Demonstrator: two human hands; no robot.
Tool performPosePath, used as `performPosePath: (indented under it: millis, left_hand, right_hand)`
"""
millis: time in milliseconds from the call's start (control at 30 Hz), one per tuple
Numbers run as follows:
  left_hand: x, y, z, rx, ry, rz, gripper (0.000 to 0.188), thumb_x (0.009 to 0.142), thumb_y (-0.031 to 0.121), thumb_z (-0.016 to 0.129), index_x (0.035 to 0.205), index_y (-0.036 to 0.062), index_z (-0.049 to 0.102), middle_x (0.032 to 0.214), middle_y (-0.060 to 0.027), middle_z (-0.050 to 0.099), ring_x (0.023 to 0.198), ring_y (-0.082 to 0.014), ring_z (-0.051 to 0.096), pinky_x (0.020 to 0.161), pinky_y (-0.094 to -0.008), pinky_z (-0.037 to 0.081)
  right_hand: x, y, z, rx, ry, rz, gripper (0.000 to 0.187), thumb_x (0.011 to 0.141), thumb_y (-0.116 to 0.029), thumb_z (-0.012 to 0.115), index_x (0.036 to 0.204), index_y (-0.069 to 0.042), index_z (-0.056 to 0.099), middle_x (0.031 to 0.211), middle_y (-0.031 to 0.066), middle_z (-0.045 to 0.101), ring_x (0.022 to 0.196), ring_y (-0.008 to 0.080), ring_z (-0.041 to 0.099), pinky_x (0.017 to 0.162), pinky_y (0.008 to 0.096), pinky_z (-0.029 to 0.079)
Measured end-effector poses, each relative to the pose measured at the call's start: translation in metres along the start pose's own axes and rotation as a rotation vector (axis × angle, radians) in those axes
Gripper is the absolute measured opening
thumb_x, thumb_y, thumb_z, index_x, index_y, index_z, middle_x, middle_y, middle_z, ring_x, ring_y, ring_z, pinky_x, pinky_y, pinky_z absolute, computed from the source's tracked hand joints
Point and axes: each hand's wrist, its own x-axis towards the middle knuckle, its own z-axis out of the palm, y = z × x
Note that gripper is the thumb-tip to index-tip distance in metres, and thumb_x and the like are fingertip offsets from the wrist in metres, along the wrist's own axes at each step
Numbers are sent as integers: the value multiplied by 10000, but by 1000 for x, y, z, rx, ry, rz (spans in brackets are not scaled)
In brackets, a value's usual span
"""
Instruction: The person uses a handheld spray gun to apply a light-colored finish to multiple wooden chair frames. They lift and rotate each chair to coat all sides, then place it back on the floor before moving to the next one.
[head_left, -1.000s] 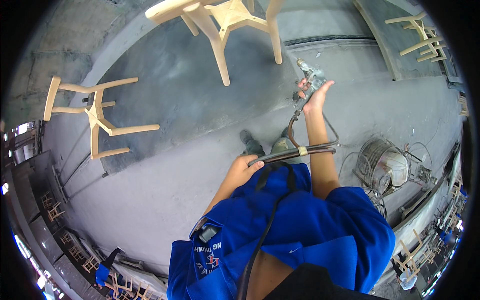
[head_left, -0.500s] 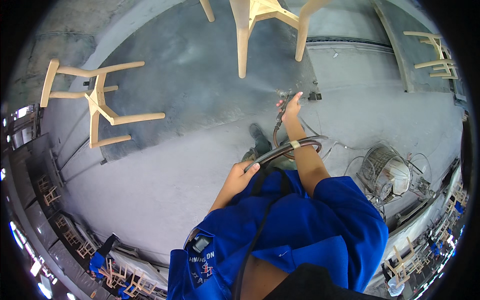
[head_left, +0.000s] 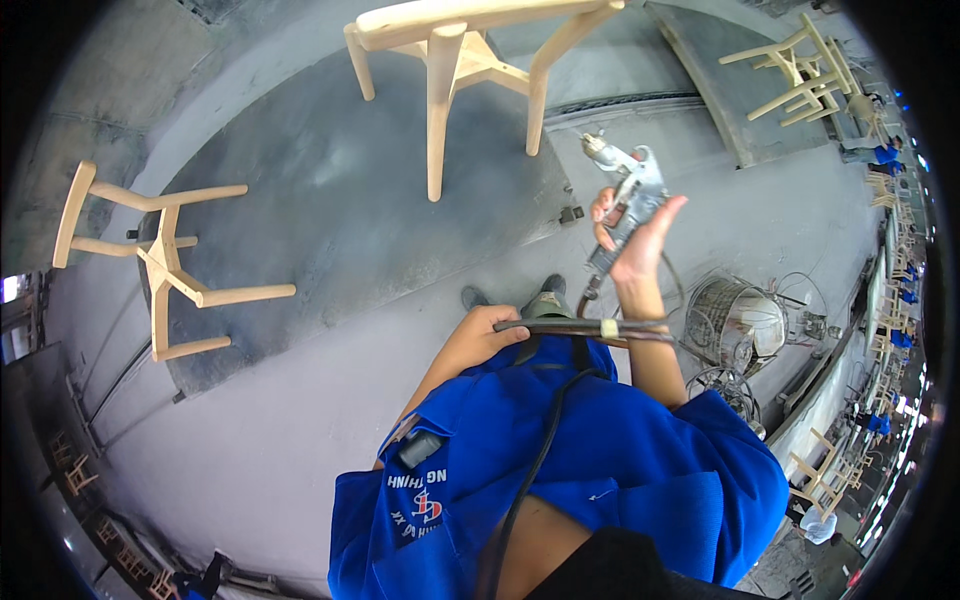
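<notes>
In my right hand [head_left: 640, 245] is a metal spray gun [head_left: 632, 190], its nozzle end pointing up and to the left; the fingers wrap its grip while the thumb sticks out. A hose [head_left: 592, 287] runs down from the gun's handle. My left hand [head_left: 485, 338] is closed round the looped hoses [head_left: 565, 326] in front of my waist; a pale band of tape binds them. Beyond the gun, a bare wooden chair frame [head_left: 447, 110] stands upright on the dark grey platform [head_left: 360, 230]. Another wooden chair frame [head_left: 175, 255] lies on its side at the left.
A wire-caged metal pot [head_left: 745, 320] with tubing stands on the floor at right. Past it runs a low ledge [head_left: 810, 375]. A second dark panel [head_left: 750, 110] at far right bears another chair frame [head_left: 800, 80]. People and more chairs line the right rim.
My right hand has lifted the spray gun nearer and to the right. The mist seen at its nozzle is gone. My view has turned, and my left hand still grips the hoses.
</notes>
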Motion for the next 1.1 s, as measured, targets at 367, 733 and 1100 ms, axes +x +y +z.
performPosePath:
  millis: [367,733,1100]
  left_hand:
    - [13,74,18,-90,-156,372,303,903,297,752,854,35,609,701,-17,595,658,-97,517,601,-278,404]
    - [45,83,18,241,-281,441,376,865,373,772,1090,79,706,1086,-93,709,1005,-253,679,904,-359,509]
    - [159,186,-204,-75,813,773,550,1056,370,487,1418,-43,512,1462,-170,519,1401,-285,449,1197,-393,288]
  right_hand:
    - [5,-127,156,-1025,-280,-313,887,967,-782,253,1152,5,619,801,79,665,644,108,629,435,200,389]
    - [40,-236,69,-1267,345,-670,704,1022,-666,376,966,-21,655,749,20,653,710,95,634,460,213,384]
    - [-56,-69,-92,-867,155,-230,613,1068,-502,429,1529,-99,435,873,30,637,747,97,610,438,205,456]
